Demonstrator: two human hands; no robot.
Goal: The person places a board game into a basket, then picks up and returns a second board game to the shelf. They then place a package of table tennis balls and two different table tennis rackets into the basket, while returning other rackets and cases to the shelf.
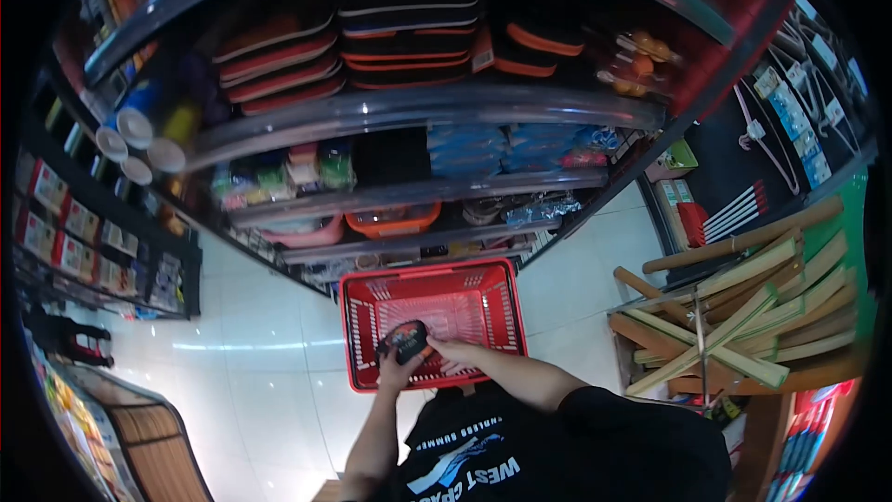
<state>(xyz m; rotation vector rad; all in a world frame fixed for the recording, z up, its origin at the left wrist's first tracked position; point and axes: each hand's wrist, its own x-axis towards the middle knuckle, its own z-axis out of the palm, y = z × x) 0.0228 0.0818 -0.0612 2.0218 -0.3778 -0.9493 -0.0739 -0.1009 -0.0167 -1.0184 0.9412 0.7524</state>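
Above the red shopping basket (511, 311), I hold a small dark rounded packet (405, 340) with a coloured print and an orange edge; its exact kind is not clear. My left hand (400, 371) grips its lower left side. At its right edge, my right hand (452, 354) has the thumb against the packet, with the fingers loosely curved below. Through the slatted walls and floor of the basket, no other goods show. The basket is just in front of my body, close to the foot of the shelving.
Ahead, a shelf unit (427, 112) carries stacked black trays with orange rims, blue packets and an orange basin (394, 219). On the right stands a bin of wooden sticks (725, 316), with hangers (762, 135) behind. A wooden-sided display (167, 451) is at lower left on the tiled floor.
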